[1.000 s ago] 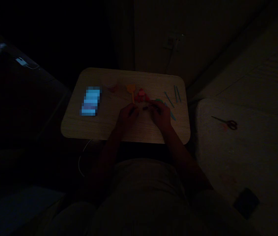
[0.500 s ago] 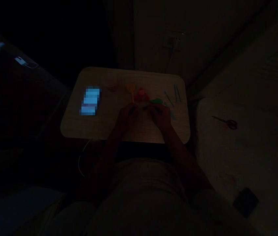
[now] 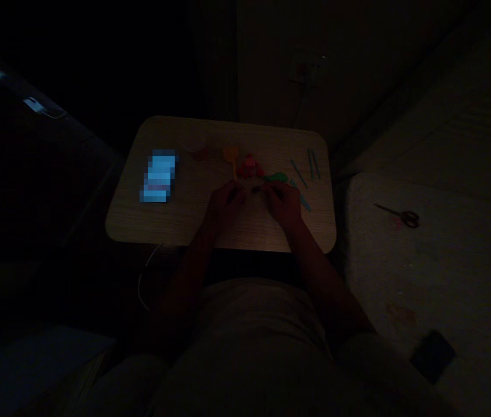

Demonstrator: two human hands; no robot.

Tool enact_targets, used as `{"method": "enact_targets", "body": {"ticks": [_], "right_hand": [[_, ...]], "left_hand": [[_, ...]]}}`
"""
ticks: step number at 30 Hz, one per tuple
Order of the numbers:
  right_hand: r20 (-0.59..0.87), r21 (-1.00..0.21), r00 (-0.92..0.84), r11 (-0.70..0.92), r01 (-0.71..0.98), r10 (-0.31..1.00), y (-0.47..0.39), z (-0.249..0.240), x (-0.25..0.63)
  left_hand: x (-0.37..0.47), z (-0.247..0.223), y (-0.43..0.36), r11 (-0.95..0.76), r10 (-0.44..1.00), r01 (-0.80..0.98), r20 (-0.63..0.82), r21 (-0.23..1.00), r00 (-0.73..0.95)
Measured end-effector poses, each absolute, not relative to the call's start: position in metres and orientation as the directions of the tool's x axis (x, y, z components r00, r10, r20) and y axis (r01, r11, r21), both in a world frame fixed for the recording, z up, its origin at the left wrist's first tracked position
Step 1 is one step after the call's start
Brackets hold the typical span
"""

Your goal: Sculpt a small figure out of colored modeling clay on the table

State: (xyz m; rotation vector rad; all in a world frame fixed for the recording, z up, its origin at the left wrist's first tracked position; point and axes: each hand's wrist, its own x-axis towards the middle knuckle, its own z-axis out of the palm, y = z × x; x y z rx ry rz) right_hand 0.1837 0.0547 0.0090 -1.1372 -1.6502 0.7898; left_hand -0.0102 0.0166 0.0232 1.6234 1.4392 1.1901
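Observation:
The scene is very dark. Over the middle of the wooden table (image 3: 176,223), my right hand (image 3: 284,202) pinches a small dark piece (image 3: 256,189) at its fingertips. My left hand (image 3: 227,202) is just left of it, fingers curled together; what they hold, if anything, is too dark to tell. Beyond my hands lie a red figure (image 3: 250,167) and an orange tool (image 3: 230,154) with its handle towards me. A green item (image 3: 277,177) rests by my right fingers, and a light blue stick (image 3: 301,197) lies beside that hand.
A glowing, blurred phone (image 3: 159,176) lies at the table's left, with a clear and reddish container (image 3: 195,145) behind it. Several thin blue sticks (image 3: 310,164) are at the right. Scissors (image 3: 406,218) and a dark square thing (image 3: 433,356) lie on the pale surface (image 3: 367,255) beyond the table.
My hands have barely moved. The dark piece at my right fingertips shows slightly more clearly, and the view has shifted a little.

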Motion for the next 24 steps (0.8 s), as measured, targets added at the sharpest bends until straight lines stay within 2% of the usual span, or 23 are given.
{"method": "enact_targets", "body": {"ticks": [24], "right_hand": [[0.278,-0.858,-0.224,0.346,0.379,0.934,0.0530,0.0105,0.1836]], "left_hand": [[-0.0082,0.0242,0.0150,-0.189,0.978,0.402,0.209,0.896,-0.007]]}}
